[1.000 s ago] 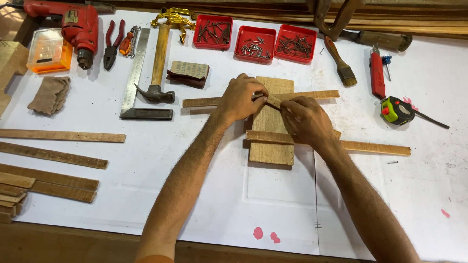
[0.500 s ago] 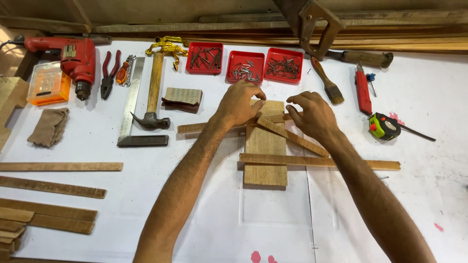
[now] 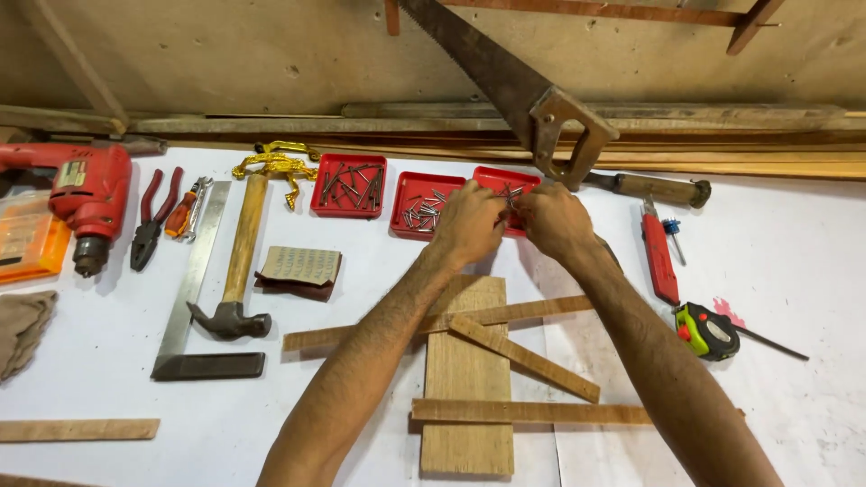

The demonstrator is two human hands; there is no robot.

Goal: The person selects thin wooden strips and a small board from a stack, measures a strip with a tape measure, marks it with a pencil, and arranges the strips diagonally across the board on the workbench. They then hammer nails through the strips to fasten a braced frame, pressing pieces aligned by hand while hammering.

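Reaching over the right-hand red tray [image 3: 505, 180] of nails at the tabletop's [image 3: 794, 261] far edge, both hands meet: left hand [image 3: 469, 223] and right hand [image 3: 552, 219], fingertips pinched, apparently on nails. Plank [image 3: 466, 379] with strips lies nearer the person.

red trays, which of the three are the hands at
The rightmost red tray, the one beneath the saw handle. The left hand and right hand meet at its front edge; the other two lie further left.
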